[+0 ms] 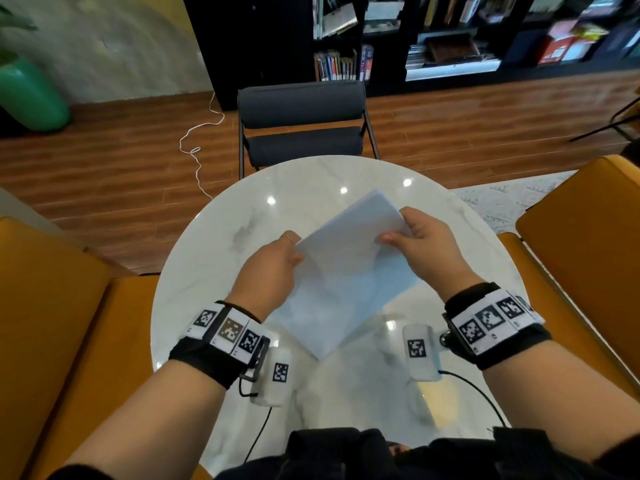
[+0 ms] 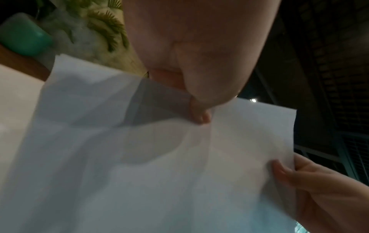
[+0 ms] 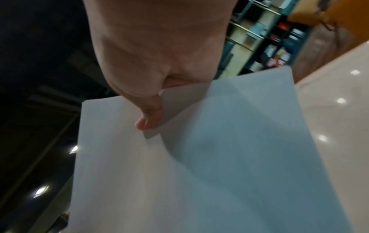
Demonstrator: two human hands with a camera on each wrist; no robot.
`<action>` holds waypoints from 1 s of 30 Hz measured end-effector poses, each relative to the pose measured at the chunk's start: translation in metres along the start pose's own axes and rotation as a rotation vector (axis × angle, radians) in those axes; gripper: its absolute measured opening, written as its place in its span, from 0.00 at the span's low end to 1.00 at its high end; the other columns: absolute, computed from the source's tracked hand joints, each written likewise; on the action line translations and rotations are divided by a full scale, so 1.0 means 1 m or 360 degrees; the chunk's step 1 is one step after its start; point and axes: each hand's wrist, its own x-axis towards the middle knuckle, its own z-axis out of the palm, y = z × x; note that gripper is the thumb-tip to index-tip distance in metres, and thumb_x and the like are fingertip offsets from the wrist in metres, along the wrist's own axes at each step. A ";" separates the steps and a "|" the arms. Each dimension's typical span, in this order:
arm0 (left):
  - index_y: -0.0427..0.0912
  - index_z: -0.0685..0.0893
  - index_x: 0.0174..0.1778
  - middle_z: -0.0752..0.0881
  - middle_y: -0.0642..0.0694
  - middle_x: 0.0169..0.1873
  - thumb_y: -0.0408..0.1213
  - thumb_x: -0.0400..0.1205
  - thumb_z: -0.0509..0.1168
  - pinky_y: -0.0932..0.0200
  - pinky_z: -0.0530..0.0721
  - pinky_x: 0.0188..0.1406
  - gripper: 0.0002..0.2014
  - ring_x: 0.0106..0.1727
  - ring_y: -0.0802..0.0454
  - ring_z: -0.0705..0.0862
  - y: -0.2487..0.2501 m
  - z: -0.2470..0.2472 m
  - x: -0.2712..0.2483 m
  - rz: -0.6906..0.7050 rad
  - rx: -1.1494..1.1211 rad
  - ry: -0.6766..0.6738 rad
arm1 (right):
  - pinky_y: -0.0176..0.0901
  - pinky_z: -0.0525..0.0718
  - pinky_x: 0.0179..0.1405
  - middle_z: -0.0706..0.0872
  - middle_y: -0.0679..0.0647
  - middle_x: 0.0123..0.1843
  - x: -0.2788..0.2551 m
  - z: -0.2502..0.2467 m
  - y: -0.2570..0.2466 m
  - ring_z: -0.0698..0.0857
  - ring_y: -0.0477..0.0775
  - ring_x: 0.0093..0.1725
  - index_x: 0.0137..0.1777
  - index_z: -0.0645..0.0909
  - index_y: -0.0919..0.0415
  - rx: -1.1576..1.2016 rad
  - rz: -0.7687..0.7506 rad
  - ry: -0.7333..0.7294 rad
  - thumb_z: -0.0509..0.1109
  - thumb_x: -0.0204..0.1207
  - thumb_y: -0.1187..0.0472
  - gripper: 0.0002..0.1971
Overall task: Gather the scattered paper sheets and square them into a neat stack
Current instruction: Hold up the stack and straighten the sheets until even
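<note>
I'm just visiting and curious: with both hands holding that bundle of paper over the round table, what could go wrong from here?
The paper sheets look uneven, one edge sticking out, so squaring may be incomplete. The left hand and right hand only pinch opposite edges, so a sheet might slip onto the glossy table and slide.

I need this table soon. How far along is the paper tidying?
Gathering looks done: no loose sheets show on the table. In hand: the left hand and right hand pinch opposite edges of the paper sheets, held up over the table. Left: the sheets are visibly offset in the wrist views, so squaring the edges and laying the stack down remain.
</note>
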 end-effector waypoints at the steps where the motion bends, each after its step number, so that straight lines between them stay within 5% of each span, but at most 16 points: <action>1: 0.38 0.77 0.56 0.87 0.36 0.42 0.34 0.84 0.58 0.51 0.79 0.40 0.08 0.44 0.37 0.84 -0.003 -0.004 -0.001 0.0004 0.0038 -0.0083 | 0.29 0.75 0.35 0.84 0.59 0.40 -0.001 -0.002 0.004 0.79 0.49 0.37 0.45 0.81 0.68 0.0055 0.0040 0.0012 0.73 0.73 0.64 0.07; 2: 0.38 0.78 0.55 0.87 0.36 0.42 0.36 0.84 0.57 0.50 0.79 0.41 0.08 0.45 0.36 0.84 -0.007 -0.009 -0.002 0.0004 0.0106 -0.0144 | 0.30 0.76 0.37 0.85 0.60 0.40 -0.002 -0.005 0.009 0.80 0.52 0.37 0.45 0.81 0.68 0.0114 0.0078 0.0042 0.73 0.73 0.65 0.06; 6: 0.40 0.81 0.49 0.89 0.39 0.43 0.39 0.84 0.58 0.47 0.82 0.49 0.08 0.47 0.39 0.86 -0.042 -0.027 -0.009 -0.0222 0.0138 -0.0106 | 0.62 0.84 0.55 0.89 0.63 0.49 -0.005 -0.024 0.027 0.86 0.63 0.48 0.48 0.85 0.56 0.0529 0.0245 0.0211 0.72 0.73 0.68 0.08; 9: 0.44 0.83 0.42 0.90 0.49 0.40 0.35 0.83 0.60 0.52 0.80 0.53 0.07 0.46 0.56 0.87 -0.057 -0.027 -0.019 -0.0407 -0.0586 0.0092 | 0.56 0.86 0.51 0.89 0.60 0.54 -0.008 -0.033 0.033 0.87 0.57 0.48 0.61 0.83 0.62 0.0746 0.0285 0.0209 0.69 0.76 0.69 0.14; 11: 0.43 0.83 0.49 0.88 0.47 0.47 0.40 0.83 0.61 0.43 0.79 0.63 0.07 0.54 0.50 0.86 -0.050 -0.019 -0.023 -0.0394 -0.1242 0.0154 | 0.51 0.86 0.52 0.89 0.57 0.56 -0.008 -0.033 0.038 0.88 0.55 0.50 0.62 0.82 0.61 0.0877 0.0300 0.0175 0.69 0.76 0.68 0.14; 14: 0.39 0.74 0.72 0.81 0.37 0.66 0.65 0.74 0.62 0.38 0.78 0.66 0.38 0.67 0.39 0.81 -0.038 -0.012 -0.024 -0.0360 -0.2056 -0.0125 | 0.51 0.88 0.50 0.92 0.52 0.52 -0.006 -0.027 0.044 0.90 0.55 0.50 0.56 0.84 0.55 0.1014 0.0409 0.0123 0.71 0.72 0.63 0.12; 16: 0.40 0.75 0.74 0.80 0.38 0.70 0.70 0.66 0.65 0.41 0.81 0.67 0.47 0.69 0.41 0.81 -0.034 -0.010 -0.025 -0.0441 -0.2242 -0.0341 | 0.53 0.89 0.48 0.93 0.52 0.51 -0.004 -0.024 0.050 0.90 0.59 0.51 0.54 0.84 0.55 0.1031 0.0507 0.0100 0.70 0.74 0.64 0.10; 19: 0.41 0.84 0.63 0.86 0.39 0.64 0.50 0.72 0.72 0.51 0.87 0.58 0.25 0.58 0.47 0.88 -0.029 -0.005 -0.028 -0.0720 -0.2020 -0.0436 | 0.62 0.87 0.56 0.92 0.58 0.52 -0.005 -0.022 0.059 0.90 0.67 0.54 0.52 0.86 0.57 0.0813 0.0573 0.0018 0.74 0.73 0.61 0.08; 23: 0.40 0.85 0.55 0.89 0.40 0.56 0.44 0.80 0.68 0.46 0.84 0.62 0.13 0.55 0.43 0.88 -0.026 0.009 -0.025 -0.0842 -0.1265 -0.0240 | 0.44 0.90 0.42 0.92 0.57 0.51 -0.012 -0.014 0.058 0.90 0.60 0.47 0.56 0.85 0.61 0.0608 0.0572 0.0025 0.72 0.76 0.66 0.10; 25: 0.42 0.84 0.52 0.89 0.39 0.54 0.43 0.80 0.68 0.48 0.85 0.58 0.10 0.52 0.43 0.88 -0.017 0.015 -0.023 -0.0858 -0.1260 -0.0011 | 0.48 0.89 0.48 0.91 0.58 0.54 -0.014 -0.004 0.053 0.90 0.60 0.51 0.62 0.82 0.62 0.0658 0.0500 0.0048 0.71 0.74 0.70 0.16; 28: 0.45 0.85 0.52 0.90 0.45 0.49 0.41 0.79 0.68 0.53 0.85 0.53 0.08 0.50 0.48 0.88 -0.007 0.016 -0.023 -0.0799 -0.1416 0.0282 | 0.34 0.84 0.43 0.89 0.49 0.52 -0.018 0.007 0.044 0.88 0.46 0.49 0.64 0.80 0.56 0.0566 0.0354 0.0185 0.70 0.74 0.70 0.19; 30: 0.46 0.85 0.52 0.90 0.49 0.47 0.40 0.77 0.71 0.57 0.85 0.51 0.09 0.50 0.51 0.89 -0.010 0.013 -0.024 -0.0736 -0.1504 0.0404 | 0.35 0.83 0.46 0.87 0.48 0.54 -0.022 0.011 0.040 0.86 0.44 0.51 0.64 0.79 0.53 0.0539 0.0267 0.0271 0.70 0.75 0.68 0.19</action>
